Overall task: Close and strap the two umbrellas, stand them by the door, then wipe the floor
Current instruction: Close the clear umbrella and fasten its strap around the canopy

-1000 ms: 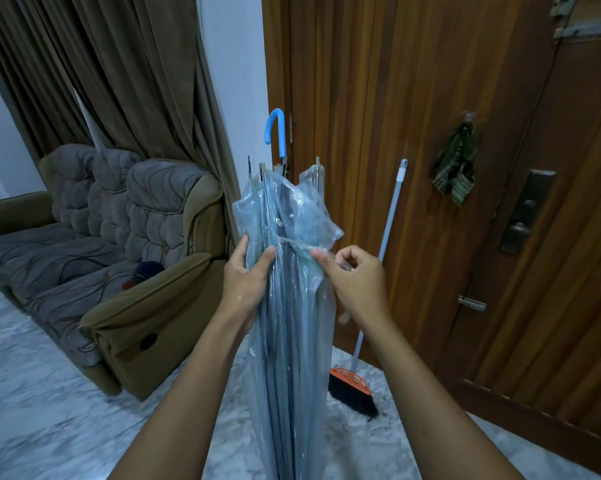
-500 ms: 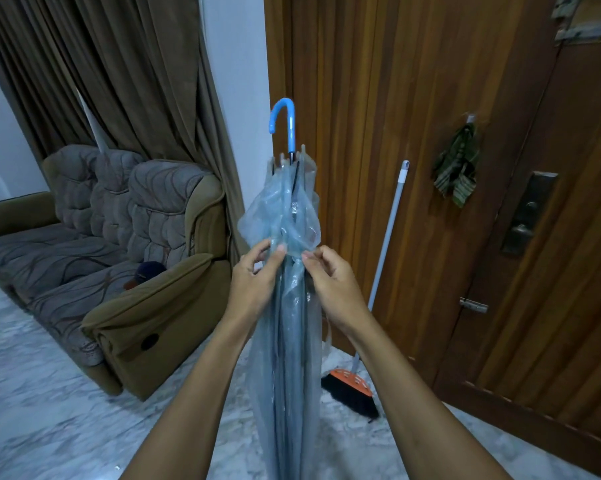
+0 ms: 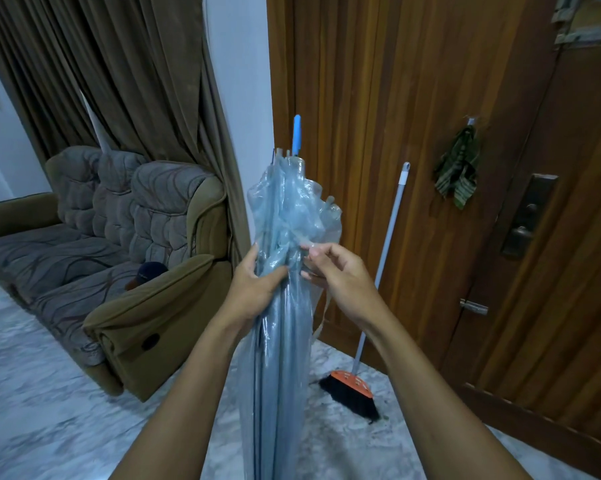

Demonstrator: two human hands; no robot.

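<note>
A closed clear-blue plastic umbrella (image 3: pixel 278 358) stands upright in front of me, its blue handle (image 3: pixel 296 133) pointing up. My left hand (image 3: pixel 254 289) wraps around the gathered canopy from the left. My right hand (image 3: pixel 337 271) pinches the loose folds of the canopy on the right side, near its thin strap (image 3: pixel 321 320) that hangs down beneath that hand. The umbrella's lower tip is out of view. I see no second umbrella.
A wooden door (image 3: pixel 430 168) fills the right side, with a lock plate (image 3: pixel 524 216) and a green cloth (image 3: pixel 458 168) on a hook. A broom (image 3: pixel 358 386) leans against it. An olive sofa (image 3: pixel 119 271) stands at left on the marble floor (image 3: pixel 50 427); curtains hang behind.
The umbrella has turned, so its curved handle now shows edge-on. The canopy folds are bunched tighter, and my right hand has shifted to pinch the folds on the right.
</note>
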